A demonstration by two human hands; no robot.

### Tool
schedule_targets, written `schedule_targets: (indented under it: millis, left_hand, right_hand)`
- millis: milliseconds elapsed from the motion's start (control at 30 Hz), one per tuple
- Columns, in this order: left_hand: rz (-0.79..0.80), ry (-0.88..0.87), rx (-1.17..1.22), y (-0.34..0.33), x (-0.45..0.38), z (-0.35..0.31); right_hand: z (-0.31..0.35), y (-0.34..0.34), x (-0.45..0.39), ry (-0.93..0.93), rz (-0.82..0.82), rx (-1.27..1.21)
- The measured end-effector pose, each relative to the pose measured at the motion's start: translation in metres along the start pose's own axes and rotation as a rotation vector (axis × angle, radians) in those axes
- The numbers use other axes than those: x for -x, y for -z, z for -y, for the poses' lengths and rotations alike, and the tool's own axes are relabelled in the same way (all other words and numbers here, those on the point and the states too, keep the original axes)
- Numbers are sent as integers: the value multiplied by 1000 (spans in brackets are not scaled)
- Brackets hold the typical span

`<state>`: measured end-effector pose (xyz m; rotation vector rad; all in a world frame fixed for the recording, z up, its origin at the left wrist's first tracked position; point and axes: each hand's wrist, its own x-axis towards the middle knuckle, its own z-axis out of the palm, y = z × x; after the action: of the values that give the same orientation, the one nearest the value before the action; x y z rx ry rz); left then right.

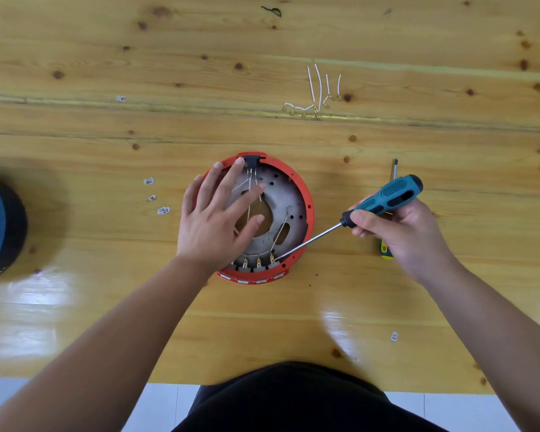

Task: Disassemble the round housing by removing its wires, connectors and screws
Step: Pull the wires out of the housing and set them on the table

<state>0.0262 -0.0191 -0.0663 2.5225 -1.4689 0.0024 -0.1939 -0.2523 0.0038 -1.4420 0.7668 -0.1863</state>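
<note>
At centre of the worktop (75, 213) sits the housing (306, 194), red-rimmed, open side up. Left hand (214, 226) lies over its left half, fingers (231, 179) straight and spread, tips near a black connector (252, 159) at the far rim. Right hand (399, 232), right of the housing, grips a teal screwdriver (384, 198); its tip meets the terminals (258, 262) at the near rim. Loose wires (317, 88) lie well beyond the housing. A second screwdriver (394, 169) lies right of it, partly hidden.
</note>
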Motion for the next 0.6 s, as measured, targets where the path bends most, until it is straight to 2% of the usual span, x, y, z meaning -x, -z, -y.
schedule_targets:
  millis: [100, 200, 300, 433, 600]
  left_hand:
    - [-13, -188, 115, 3, 20, -3]
    - [116, -332, 98, 0, 41, -13]
    - [131, -308, 44, -7, 49, -18]
    - [68, -268, 84, -12, 50, -22]
    - [93, -241, 125, -7, 48, -23]
  right_hand:
    - [0, 1, 0, -4, 8, 0]
    - [2, 3, -1, -5, 35, 0]
    - [4, 5, 0, 18, 71, -10]
    - [6, 6, 3, 39, 88, -14]
    - [3, 7, 3, 66, 102, -40]
